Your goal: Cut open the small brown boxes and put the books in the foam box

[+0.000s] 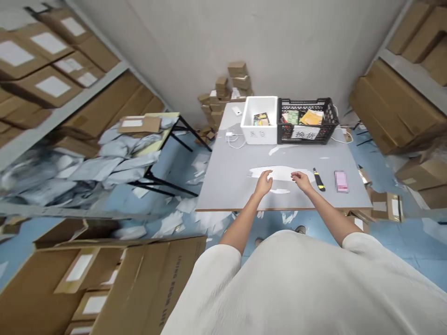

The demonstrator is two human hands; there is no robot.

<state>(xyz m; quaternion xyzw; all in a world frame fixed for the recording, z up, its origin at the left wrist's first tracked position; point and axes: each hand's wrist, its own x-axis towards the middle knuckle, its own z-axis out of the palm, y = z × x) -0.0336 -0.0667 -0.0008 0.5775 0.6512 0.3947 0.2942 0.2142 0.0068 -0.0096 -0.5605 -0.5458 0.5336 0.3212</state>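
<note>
A torn strip of white paper (279, 172) lies across the grey table in front of me. My left hand (264, 183) is over its left part, fingers curved and thumb apart, with nothing visible in it. Over the right part is my right hand (301, 181), its fingers bent loosely towards the left hand; no held thing shows. A smaller white scrap (280, 191) sits between my wrists. Just right of my right hand is a black and yellow utility knife (318, 179). Farther right lies a phone in a pink case (341, 181).
At the table's (223, 186) back stand a white bin (259, 135) and a black crate (303, 137), both with small packages. A white charger cable (235, 139) lies left of them. Grey parcels (118, 158) cover a side table. A large open carton (157, 279) stands at lower left.
</note>
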